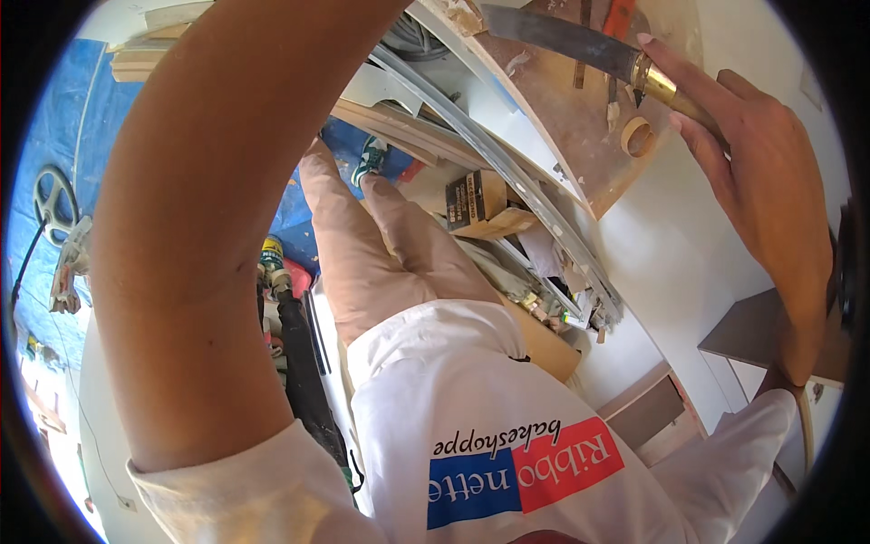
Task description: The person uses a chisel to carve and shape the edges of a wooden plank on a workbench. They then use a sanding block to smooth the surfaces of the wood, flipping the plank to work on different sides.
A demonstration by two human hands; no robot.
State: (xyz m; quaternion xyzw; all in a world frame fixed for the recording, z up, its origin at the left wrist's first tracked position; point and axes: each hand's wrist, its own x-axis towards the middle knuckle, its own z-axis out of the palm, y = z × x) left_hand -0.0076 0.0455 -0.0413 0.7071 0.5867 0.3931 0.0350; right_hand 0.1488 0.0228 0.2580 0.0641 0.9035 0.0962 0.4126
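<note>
My right hand point(748, 145) holds a knife with a long dark blade point(571, 45) and a brass-collared handle at the upper right, over a brown board point(557, 118). On the board beside it lie a roll of tape point(637, 136), an orange-handled tool point(619, 16) and other narrow tools. My left forearm rises across the left side and out of the top edge; its hand is out of view.
Below the board are long metal strips point(489, 136), wooden planks and an open cardboard box point(485, 204). A blue tarp point(68, 127) covers the left, with a spoked wheel point(53, 199). My legs stand among boards and clutter. A dark shelf point(739, 331) is at the right.
</note>
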